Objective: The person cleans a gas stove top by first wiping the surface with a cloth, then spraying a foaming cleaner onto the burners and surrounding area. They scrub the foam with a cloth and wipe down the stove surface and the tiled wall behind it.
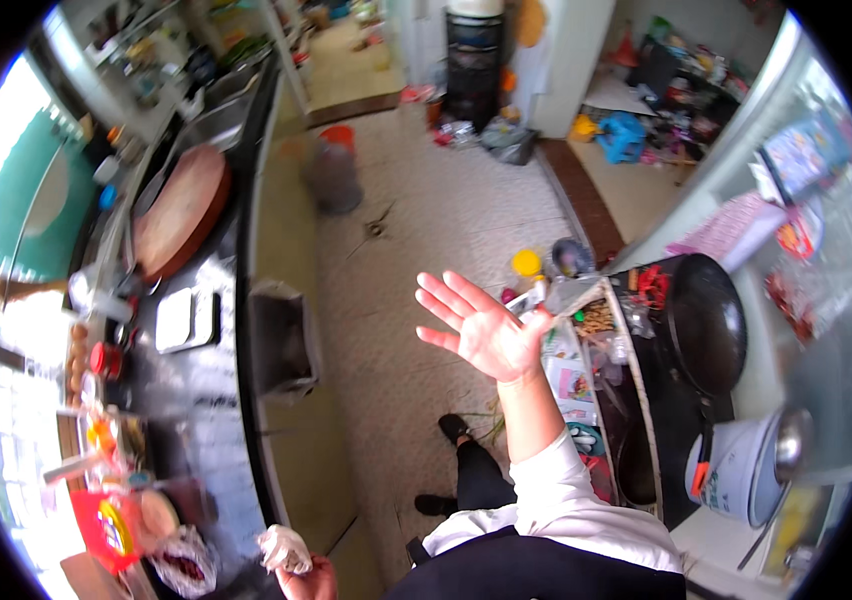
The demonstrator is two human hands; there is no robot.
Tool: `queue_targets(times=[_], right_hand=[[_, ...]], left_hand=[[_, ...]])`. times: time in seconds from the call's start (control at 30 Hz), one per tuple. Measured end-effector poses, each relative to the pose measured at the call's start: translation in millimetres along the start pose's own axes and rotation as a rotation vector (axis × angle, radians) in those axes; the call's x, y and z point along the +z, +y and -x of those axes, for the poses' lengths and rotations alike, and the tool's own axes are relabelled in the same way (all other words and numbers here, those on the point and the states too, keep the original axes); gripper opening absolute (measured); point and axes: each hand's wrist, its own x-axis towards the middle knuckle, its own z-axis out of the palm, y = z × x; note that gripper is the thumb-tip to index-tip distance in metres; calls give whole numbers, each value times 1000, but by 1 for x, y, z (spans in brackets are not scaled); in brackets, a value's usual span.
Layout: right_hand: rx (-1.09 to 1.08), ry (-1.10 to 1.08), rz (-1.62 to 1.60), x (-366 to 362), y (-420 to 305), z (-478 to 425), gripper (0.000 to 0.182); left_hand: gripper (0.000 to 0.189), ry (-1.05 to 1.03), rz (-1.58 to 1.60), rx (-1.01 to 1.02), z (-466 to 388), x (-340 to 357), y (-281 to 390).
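Note:
My right hand (497, 341) is stretched out over the floor, palm up and fingers spread, with nothing in it. Below it to the right is a shelf rack (643, 405) with packets and bags inside. My left hand (313, 581), partly cut off by the lower edge, grips a crumpled whitish cloth or wrapper (285, 549); its material is unclear. That hand is beside the front edge of the dark countertop (204, 420). Near it on the counter lie a clear plastic bag with dark contents (184, 562) and a red packet (99, 525).
A lined bin (283, 341) hangs on the cabinet front. The counter holds a white kitchen scale (184, 320) and a round wooden chopping board (182, 210), near a sink (216, 124). At right are a black wok (707, 322) and a white bucket (737, 469). A raised brown threshold (583, 195) borders the floor.

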Motion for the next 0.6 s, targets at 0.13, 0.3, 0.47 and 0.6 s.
queue_targets(times=[0.13, 0.3, 0.47, 0.6], right_hand=[[-333, 652, -177, -38, -86, 7, 60], [-956, 1148, -38, -80, -275, 55, 50], [-1249, 1461, 114, -126, -439, 106, 69], [-1299, 1547, 23, -153, -522, 145, 66]], left_hand=[[18, -18, -192, -35, -6, 33, -3], [18, -184, -254, -120, -48, 85, -23], [19, -239, -354, -177, -66, 169, -61], [21, -291, -458, -167, -80, 222, -101]])
